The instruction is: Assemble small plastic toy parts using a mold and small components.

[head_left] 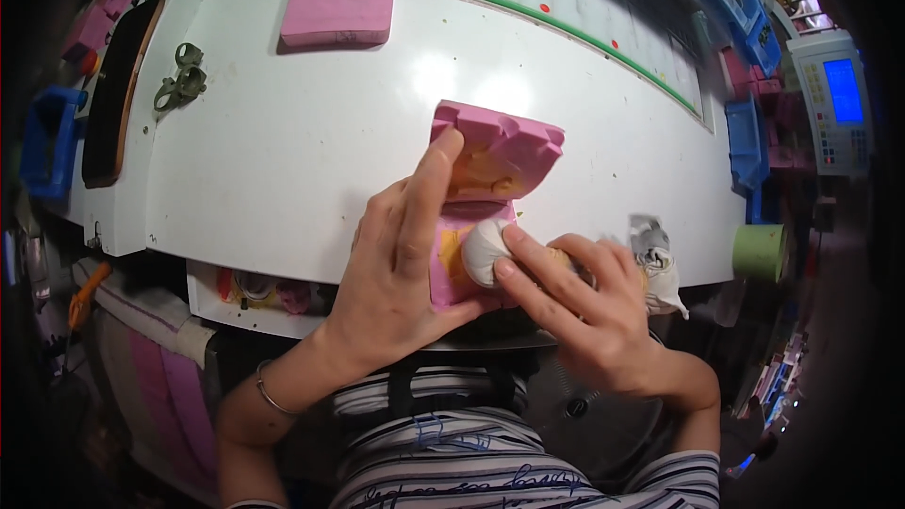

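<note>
My left hand (386,250) holds a pink rubber mould (504,151) that is spread open like a book over the table's near edge. Its upper half tilts up, and yellowish marks show on the inner faces of both halves. In my right hand (594,311) is a round white cloth pouch (484,253), pinched by the fingers and pressed against the lower half of the mould. A gathered cloth end (660,269) sticks out to the right beyond that hand. What lies under the pouch is hidden.
On the white table (283,160) lie a closed pink block (339,9) and a few dark green ring-like pieces (182,80). A dark, brown-edged slab (123,94) stands at left. On the right are blue bins (748,146), a green cylinder (760,253) and a control unit with a blue screen (842,90).
</note>
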`<action>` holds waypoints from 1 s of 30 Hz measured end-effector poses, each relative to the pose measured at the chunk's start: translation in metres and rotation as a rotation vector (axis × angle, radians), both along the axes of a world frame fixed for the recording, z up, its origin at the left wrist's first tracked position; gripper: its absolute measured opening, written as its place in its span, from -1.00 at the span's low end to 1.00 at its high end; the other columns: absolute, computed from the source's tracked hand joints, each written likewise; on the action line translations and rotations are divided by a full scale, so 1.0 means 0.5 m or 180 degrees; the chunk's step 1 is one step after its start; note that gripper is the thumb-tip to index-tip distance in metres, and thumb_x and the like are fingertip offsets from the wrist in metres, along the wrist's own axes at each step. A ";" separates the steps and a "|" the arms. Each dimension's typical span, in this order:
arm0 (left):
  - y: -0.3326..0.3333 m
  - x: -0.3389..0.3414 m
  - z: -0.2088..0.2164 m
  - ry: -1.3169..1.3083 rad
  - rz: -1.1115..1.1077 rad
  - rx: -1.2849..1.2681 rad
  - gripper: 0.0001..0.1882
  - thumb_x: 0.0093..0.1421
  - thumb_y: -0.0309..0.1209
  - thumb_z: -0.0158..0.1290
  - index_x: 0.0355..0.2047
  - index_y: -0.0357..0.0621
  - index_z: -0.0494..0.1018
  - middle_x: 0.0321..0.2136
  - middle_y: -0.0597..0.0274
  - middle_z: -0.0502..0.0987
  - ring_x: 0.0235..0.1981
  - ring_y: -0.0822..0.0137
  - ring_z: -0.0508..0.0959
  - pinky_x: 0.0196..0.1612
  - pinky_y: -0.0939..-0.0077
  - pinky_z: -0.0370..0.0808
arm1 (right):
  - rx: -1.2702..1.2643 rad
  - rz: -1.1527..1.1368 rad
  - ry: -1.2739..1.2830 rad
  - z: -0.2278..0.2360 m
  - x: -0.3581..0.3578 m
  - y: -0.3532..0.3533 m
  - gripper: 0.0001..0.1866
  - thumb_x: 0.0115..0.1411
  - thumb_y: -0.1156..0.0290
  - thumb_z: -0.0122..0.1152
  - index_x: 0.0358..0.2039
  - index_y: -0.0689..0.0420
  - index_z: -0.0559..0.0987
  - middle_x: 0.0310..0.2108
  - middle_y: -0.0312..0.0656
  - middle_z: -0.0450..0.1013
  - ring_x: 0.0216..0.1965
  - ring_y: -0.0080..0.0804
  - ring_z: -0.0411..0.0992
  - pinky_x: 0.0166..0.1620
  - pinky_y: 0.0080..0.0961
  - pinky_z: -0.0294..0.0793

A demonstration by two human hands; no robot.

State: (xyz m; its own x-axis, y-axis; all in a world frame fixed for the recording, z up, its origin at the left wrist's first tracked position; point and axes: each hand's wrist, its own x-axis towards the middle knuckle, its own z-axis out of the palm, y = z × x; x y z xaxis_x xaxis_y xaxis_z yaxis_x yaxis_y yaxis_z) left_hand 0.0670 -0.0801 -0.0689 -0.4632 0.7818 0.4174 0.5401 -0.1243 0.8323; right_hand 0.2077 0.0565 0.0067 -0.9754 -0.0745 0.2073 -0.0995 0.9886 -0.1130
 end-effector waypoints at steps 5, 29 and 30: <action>0.006 -0.003 0.000 0.0291 -0.0040 0.0093 0.20 -0.29 -0.43 0.36 0.28 -0.17 -0.19 0.25 -0.02 0.06 0.06 0.01 0.25 0.12 0.25 0.23 | 0.0454 0.0191 0.0174 -0.037 -0.019 -0.025 -0.59 -0.10 0.39 0.08 -0.17 0.17 0.58 0.01 -0.17 0.40 -0.20 -0.19 0.37 -0.23 -0.42 0.31; 0.003 -0.020 0.025 -0.0017 -0.0076 -0.0138 0.22 -0.32 -0.45 0.37 0.28 -0.18 -0.19 0.26 0.02 0.05 0.01 0.03 0.30 0.07 0.29 0.27 | 0.0234 0.0371 0.0014 0.002 -0.035 -0.011 -0.60 -0.04 0.41 0.10 -0.13 0.14 0.56 0.02 -0.20 0.39 -0.22 -0.25 0.38 -0.22 -0.43 0.29; 0.004 -0.021 0.028 -0.0145 -0.0059 -0.0071 0.22 -0.33 -0.46 0.37 0.28 -0.18 -0.19 0.26 0.02 0.05 0.01 0.03 0.31 0.08 0.31 0.26 | 0.0058 0.0240 0.0071 0.012 -0.037 -0.004 -0.58 -0.06 0.40 0.10 -0.12 0.13 0.55 0.01 -0.22 0.40 -0.23 -0.28 0.38 -0.23 -0.43 0.28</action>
State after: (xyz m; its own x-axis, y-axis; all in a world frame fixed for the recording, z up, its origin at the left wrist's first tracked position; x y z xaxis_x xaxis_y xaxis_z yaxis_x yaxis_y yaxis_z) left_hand 0.0567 -0.0780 -0.0548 -0.4668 0.7993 0.3784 0.4994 -0.1149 0.8587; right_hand 0.1890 0.0546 0.0127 -0.9621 -0.1515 0.2268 -0.1760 0.9801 -0.0921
